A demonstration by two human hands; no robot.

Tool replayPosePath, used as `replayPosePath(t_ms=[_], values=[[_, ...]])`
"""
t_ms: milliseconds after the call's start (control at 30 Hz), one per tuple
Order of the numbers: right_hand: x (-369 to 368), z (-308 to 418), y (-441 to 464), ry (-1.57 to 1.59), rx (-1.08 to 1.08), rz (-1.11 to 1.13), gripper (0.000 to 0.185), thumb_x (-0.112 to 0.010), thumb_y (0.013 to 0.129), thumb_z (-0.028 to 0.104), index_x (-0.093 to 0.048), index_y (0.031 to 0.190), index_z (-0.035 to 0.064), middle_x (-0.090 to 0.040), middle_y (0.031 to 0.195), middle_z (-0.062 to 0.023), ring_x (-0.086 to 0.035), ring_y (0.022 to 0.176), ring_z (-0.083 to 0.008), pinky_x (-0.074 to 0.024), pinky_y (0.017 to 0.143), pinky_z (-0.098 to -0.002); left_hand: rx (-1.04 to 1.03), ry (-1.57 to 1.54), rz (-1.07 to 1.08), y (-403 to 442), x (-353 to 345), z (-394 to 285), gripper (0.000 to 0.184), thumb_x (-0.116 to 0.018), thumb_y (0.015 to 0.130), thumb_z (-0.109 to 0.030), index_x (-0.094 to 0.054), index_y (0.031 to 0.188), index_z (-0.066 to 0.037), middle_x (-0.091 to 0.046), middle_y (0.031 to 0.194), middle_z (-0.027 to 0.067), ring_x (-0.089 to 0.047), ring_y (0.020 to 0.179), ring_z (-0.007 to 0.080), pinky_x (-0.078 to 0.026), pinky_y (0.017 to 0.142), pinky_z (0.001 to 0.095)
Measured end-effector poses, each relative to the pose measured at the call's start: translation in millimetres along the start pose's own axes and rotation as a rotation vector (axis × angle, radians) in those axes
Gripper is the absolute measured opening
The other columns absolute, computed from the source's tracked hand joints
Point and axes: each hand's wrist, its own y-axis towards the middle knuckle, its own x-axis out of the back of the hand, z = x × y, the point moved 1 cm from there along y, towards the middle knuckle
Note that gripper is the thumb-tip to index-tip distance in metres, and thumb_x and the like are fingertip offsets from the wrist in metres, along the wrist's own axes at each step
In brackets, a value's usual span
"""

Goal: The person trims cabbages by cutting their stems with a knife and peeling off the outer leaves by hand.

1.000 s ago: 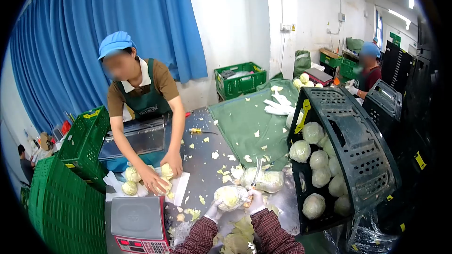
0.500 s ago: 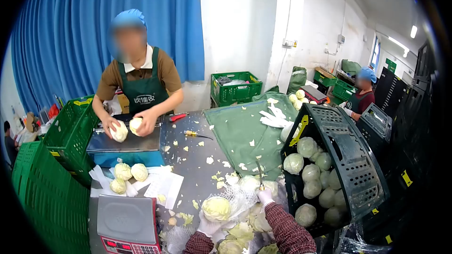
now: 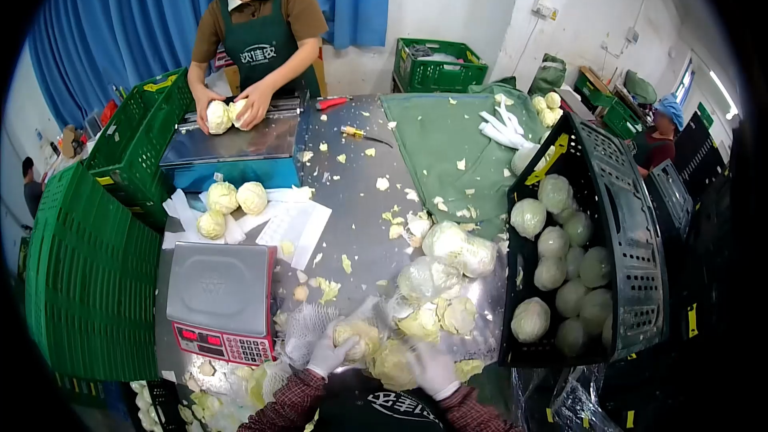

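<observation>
My left hand [image 3: 326,354], in a white glove, grips a pale cabbage [image 3: 358,339] near the table's front edge, with the thumb over its side. Just right of it, my gloved right hand [image 3: 436,371] is low beside another leafy cabbage [image 3: 394,364]. Its fingers are blurred, and no knife shows there. White foam netting [image 3: 309,334] lies left of my left hand. Loose outer leaves [image 3: 436,318] are spread beyond my right hand. Wrapped cabbages [image 3: 458,248] rest on the table farther up.
A dark crate [image 3: 624,248] holding several wrapped cabbages stands tilted at right. At left are a scale [image 3: 220,288], bare cabbages [image 3: 252,198] and stacked green crates [image 3: 88,280]. A yellow-handled knife [image 3: 364,136] lies mid-table. Across it, a co-worker [image 3: 256,48] holds two cabbages.
My view has tilted down. My left hand has drawn the cabbage closer to me. My right hand, earlier holding up a curved knife, is now lower beside the leaves, with the knife out of sight.
</observation>
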Motion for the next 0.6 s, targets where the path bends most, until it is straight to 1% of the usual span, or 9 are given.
replayPosePath(t_ms=[67,133,200,233,300,433,500,533,600], values=[[-34.4,-2.1,-25.1,-0.011,0.011,0.124,0.029,-0.057,0.089,0.028,-0.055,0.11,0.0075,-0.064,0.09,-0.0127,-0.064,0.074,-0.0287,-0.0511,0.057,-0.039,-0.082,0.052,-0.07,-5.0,-6.3,17.8,0.073,-0.074,0.079,-0.028,-0.036,0.135,0.001,-0.054,0.122,0.0211,-0.056,0.11,0.0268,-0.043,0.096,0.0338],[-44.1,-2.9,-29.1,-0.001,0.024,0.126,0.029,-0.057,0.09,0.03,-0.055,0.108,0.0083,-0.065,0.085,-0.0113,-0.064,0.068,-0.0283,-0.0502,0.052,-0.0389,-0.144,0.02,-0.05,-5.6,-7.2,17.0,0.078,-0.078,0.075,-0.025,-0.036,0.136,0.0,-0.057,0.118,0.0193,-0.058,0.107,0.0247,-0.046,0.093,0.034],[-49.7,-4.4,-30.3,-0.009,-0.03,0.149,0.025,-0.057,0.09,0.03,-0.056,0.104,0.0094,-0.065,0.077,-0.0106,-0.063,0.062,-0.0295,-0.0499,0.051,-0.0394,-0.253,0.434,-0.103,-13.7,-8.4,-21.6,0.093,-0.085,0.064,-0.034,-0.035,0.133,0.004,-0.056,0.118,0.02,-0.057,0.107,0.0276,-0.045,0.093,0.0353],[-49.8,-2.5,-27.5,-0.001,-0.055,0.167,0.023,-0.055,0.091,0.031,-0.056,0.095,0.0091,-0.063,0.072,-0.0114,-0.062,0.058,-0.0319,-0.0497,0.05,-0.041,-0.256,0.436,-0.095,-11.7,-11.5,-19.1,0.093,-0.085,0.064,-0.034,-0.035,0.133,0.004,-0.056,0.118,0.02,-0.057,0.107,0.0276,-0.045,0.093,0.0353],[-59.0,-8.1,-26.5,-0.039,-0.073,0.186,0.024,-0.055,0.091,0.032,-0.055,0.094,0.0083,-0.062,0.069,-0.0127,-0.062,0.057,-0.033,-0.0494,0.05,-0.0423,-0.206,0.339,-0.103,-5.4,-17.2,-9.4,0.102,-0.088,0.055,-0.04,-0.037,0.13,0.006,-0.054,0.119,0.0213,-0.055,0.11,0.0308,-0.044,0.094,0.0368],[-49.8,-6.8,-18.0,-0.116,-0.141,0.278,0.027,-0.052,0.092,0.035,-0.054,0.091,0.0075,-0.06,0.062,-0.0156,-0.06,0.054,-0.0353,-0.0489,0.051,-0.046,-0.125,0.428,-0.057,-5.2,-21.9,-20.2,0.099,-0.088,0.055,-0.041,-0.039,0.128,0.004,-0.053,0.119,0.0214,-0.053,0.112,0.0328,-0.044,0.093,0.0377],[-45.4,-8.9,-14.9,-0.122,-0.131,0.287,0.028,-0.051,0.092,0.036,-0.054,0.092,0.0075,-0.06,0.061,-0.016,-0.06,0.054,-0.0358,-0.0488,0.051,-0.0471,-0.284,0.547,-0.113,-6.9,-24.4,-19.4,0.097,-0.087,0.056,-0.042,-0.04,0.128,0.003,-0.053,0.116,0.021,-0.053,0.109,0.035,-0.044,0.092,0.0389],[-43.2,-10.6,-11.3,-0.127,-0.112,0.288,0.03,-0.05,0.092,0.037,-0.055,0.092,0.0075,-0.059,0.06,-0.0164,-0.06,0.053,-0.0362,-0.0487,0.051,-0.0482,-0.28,0.542,-0.107,-5.7,-27.6,-18.8,0.097,-0.087,0.056,-0.042,-0.04,0.128,0.003,-0.053,0.116,0.021,-0.053,0.109,0.035,-0.044,0.092,0.0389],[-43.8,-22.8,9.1,-0.154,-0.23,0.381,0.032,-0.047,0.093,0.036,-0.056,0.09,0.0057,-0.061,0.065,-0.0181,-0.062,0.059,-0.0376,-0.0495,0.056,-0.0487,-0.293,0.601,-0.171,-3.6,-34.5,-18.9,0.095,-0.086,0.057,-0.042,-0.04,0.127,0.002,-0.051,0.116,0.0206,-0.051,0.108,0.0359,-0.044,0.092,0.0401]])
